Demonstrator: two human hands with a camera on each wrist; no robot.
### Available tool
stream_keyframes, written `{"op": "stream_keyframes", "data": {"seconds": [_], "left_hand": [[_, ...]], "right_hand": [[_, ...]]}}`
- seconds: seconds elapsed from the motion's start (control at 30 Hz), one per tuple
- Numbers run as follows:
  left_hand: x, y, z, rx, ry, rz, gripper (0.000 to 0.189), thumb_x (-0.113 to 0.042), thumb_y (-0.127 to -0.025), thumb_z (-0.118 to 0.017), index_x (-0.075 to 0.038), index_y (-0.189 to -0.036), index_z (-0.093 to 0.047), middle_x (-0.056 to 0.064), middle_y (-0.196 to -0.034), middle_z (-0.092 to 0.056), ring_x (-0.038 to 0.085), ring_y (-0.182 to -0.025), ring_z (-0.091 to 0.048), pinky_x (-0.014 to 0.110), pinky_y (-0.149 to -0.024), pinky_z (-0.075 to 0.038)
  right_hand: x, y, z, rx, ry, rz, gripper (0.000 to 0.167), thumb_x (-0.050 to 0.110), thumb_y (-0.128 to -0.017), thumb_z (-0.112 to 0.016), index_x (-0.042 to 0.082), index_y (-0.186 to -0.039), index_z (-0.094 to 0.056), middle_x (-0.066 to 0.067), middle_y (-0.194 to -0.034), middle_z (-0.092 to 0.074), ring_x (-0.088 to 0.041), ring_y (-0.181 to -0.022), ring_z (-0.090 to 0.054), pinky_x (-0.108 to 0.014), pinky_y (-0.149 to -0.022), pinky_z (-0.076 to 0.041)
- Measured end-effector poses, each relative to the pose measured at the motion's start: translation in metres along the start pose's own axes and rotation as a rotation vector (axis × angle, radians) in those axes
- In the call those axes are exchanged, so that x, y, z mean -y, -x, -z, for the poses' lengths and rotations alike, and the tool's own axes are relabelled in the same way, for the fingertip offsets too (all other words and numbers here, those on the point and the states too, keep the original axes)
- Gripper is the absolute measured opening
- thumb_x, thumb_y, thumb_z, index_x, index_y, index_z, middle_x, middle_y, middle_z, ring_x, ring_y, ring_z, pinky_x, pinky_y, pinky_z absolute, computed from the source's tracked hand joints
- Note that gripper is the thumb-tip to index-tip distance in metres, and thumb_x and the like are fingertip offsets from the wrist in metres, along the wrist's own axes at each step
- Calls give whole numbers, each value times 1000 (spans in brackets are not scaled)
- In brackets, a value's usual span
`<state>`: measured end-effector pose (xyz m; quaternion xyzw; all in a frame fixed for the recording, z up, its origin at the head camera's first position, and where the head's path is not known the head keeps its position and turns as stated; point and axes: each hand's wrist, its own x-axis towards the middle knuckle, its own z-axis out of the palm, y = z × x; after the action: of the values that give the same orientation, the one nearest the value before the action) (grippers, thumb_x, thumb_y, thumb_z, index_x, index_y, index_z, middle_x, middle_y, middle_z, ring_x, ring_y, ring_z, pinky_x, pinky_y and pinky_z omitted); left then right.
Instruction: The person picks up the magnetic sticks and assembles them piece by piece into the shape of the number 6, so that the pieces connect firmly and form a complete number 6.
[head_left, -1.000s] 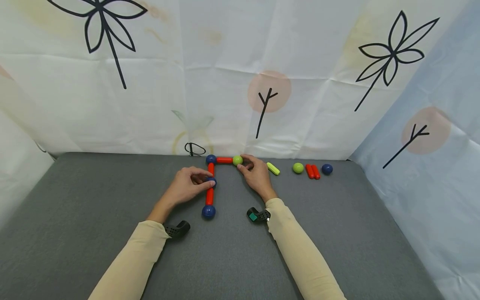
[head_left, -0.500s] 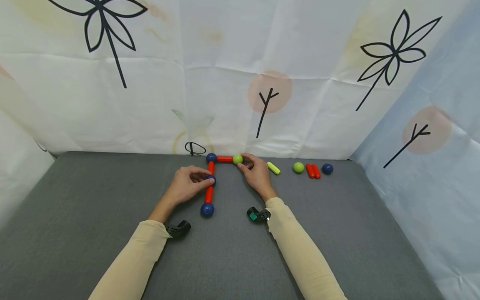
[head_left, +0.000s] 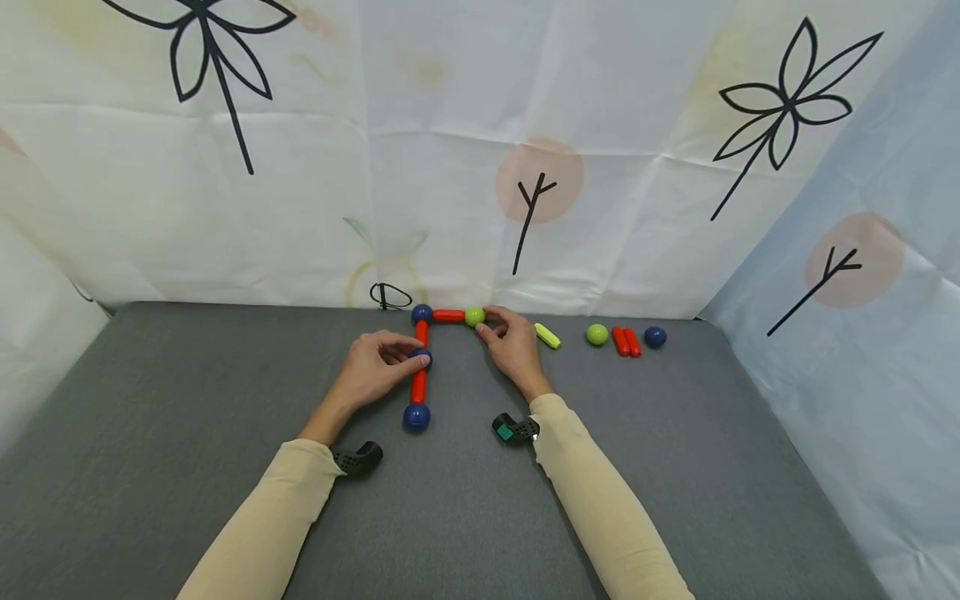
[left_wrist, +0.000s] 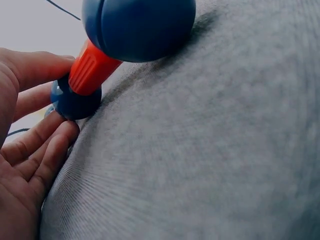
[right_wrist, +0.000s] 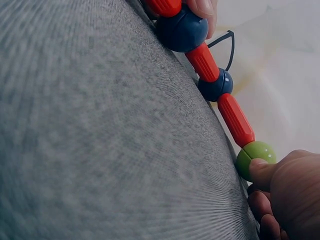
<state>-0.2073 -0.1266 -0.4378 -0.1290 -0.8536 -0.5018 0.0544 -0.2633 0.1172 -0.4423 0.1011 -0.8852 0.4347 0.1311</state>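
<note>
Clock positions are referring to the head view, with 12 o'clock lying at the far edge of the gray tabletop point(head_left: 465, 517). The left hand point(head_left: 377, 369) is grasping the middle blue ball point(head_left: 422, 357), approaching from about 9 o'clock; thumb and fingers are pressing on opposite sides of the ball. The right hand point(head_left: 516, 354) is pinching the green end ball point(head_left: 475, 317) from about 4 o'clock, between thumb and forefinger.

Both held balls are forming part of one bent assembly, which is lying near the far edge of the tabletop. From the middle blue ball, the far red rod point(head_left: 422, 334) is extending toward 12 o'clock to the far blue ball point(head_left: 422, 313), and the near red rod point(head_left: 418, 387) is extending toward 6 o'clock to the near blue ball point(head_left: 416, 417). From the far blue ball, the cross red rod point(head_left: 449, 316) is running toward 3 o'clock and is touching the green end ball.

Loose parts are lying beyond the right hand. The yellow-green rod point(head_left: 547, 336) is resting just beside it at 2 o'clock. Continuing toward 3 o'clock, the loose green ball point(head_left: 597, 335), two side-by-side loose red rods point(head_left: 620, 342) and the loose blue ball point(head_left: 655, 337) are forming a row. A printed white cloth point(head_left: 622, 250) is hanging behind the tabletop at 12 o'clock.
</note>
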Motion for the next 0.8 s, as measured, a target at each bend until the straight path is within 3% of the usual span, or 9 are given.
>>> {"op": "stream_keyframes", "data": {"seconds": [0.4,0.57,0.8], "left_hand": [[5,-1,-1,0,3,-20,29,-25,-89,-82,-8,-112,-78,9,-101,-71,21,-85,-65,36,-77,-53],[5,-1,0,2,5,-13,30,-26,-89,-81,-8,-113,-78,9,-100,-71,21,-85,-65,37,-77,-53],[5,-2,0,-8,3,-1,30,-27,-89,-82,-9,-113,-78,8,-100,-70,21,-85,-65,37,-76,-52]], "right_hand": [[2,-2,10,27,-62,-31,40,16,-93,-77,6,-131,-68,-11,-116,-73,-24,-84,-69,-32,-67,-51],[7,-6,28,44,-62,-69,41,17,-93,-76,7,-132,-67,-12,-114,-73,-26,-88,-69,-36,-70,-53],[-6,-12,60,31,41,-92,37,15,-91,-78,6,-126,-71,-14,-104,-74,-28,-88,-67,-40,-72,-53]]}}
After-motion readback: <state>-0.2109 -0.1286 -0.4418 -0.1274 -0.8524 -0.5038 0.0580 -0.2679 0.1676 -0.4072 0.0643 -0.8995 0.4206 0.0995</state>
